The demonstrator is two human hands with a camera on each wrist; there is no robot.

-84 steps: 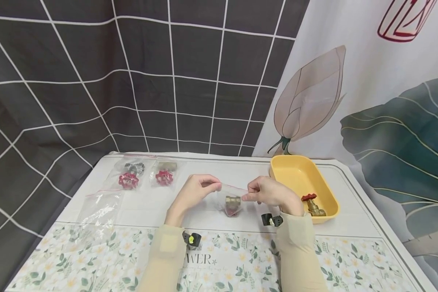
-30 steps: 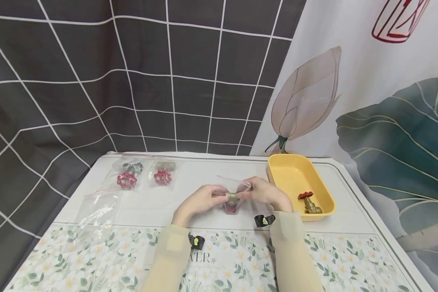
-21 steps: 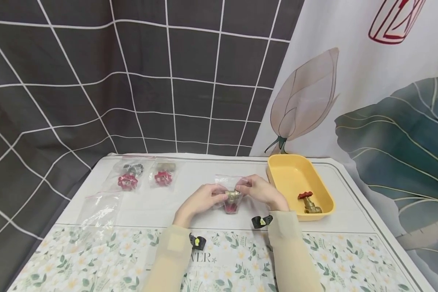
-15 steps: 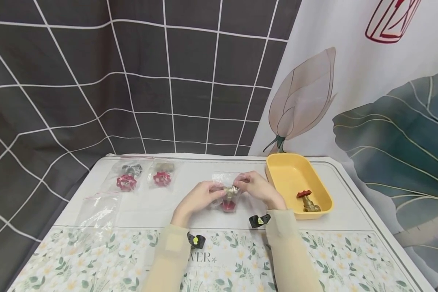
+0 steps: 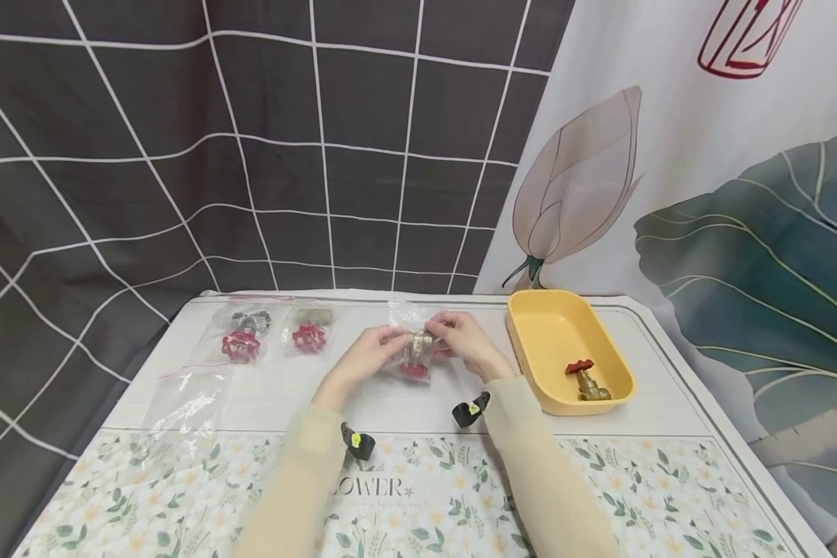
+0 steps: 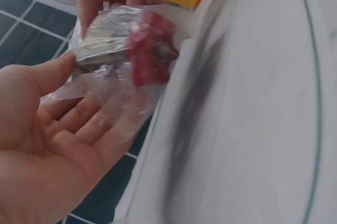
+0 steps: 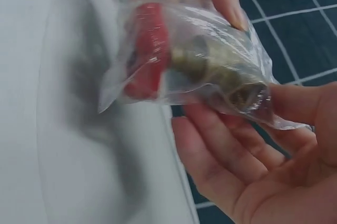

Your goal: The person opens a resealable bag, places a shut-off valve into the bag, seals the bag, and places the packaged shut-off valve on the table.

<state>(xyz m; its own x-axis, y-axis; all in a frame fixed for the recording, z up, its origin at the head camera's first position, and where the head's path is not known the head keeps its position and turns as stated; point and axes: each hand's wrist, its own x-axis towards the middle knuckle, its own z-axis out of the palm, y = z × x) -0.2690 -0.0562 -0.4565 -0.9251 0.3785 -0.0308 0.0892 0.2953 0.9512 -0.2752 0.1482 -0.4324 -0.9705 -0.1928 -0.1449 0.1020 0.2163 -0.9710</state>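
Note:
A brass gate valve (image 7: 210, 63) with a red handwheel (image 6: 150, 50) sits inside a clear zip bag (image 5: 408, 314), held up over the white part of the table. My left hand (image 5: 364, 358) pinches one end of the valve body through the plastic, thumb on the near side and fingers behind. On the opposite end, my right hand (image 5: 470, 345) grips the body the same way. The handwheel points down toward me in the head view, and the bag's top stands up above the fingers. Part of the brass body is hidden by the fingertips.
Two bagged valves with red handwheels, one dark-bodied (image 5: 242, 341) and one brass (image 5: 310, 333), lie at the back left. Before them is a flat clear bag (image 5: 187, 407). A yellow tray (image 5: 530, 372) at the right holds an unbagged brass valve (image 5: 589, 384).
Both hands have shifted from the bag's top edge down to the valve body. The bagged valve has moved left and farther back over the table.

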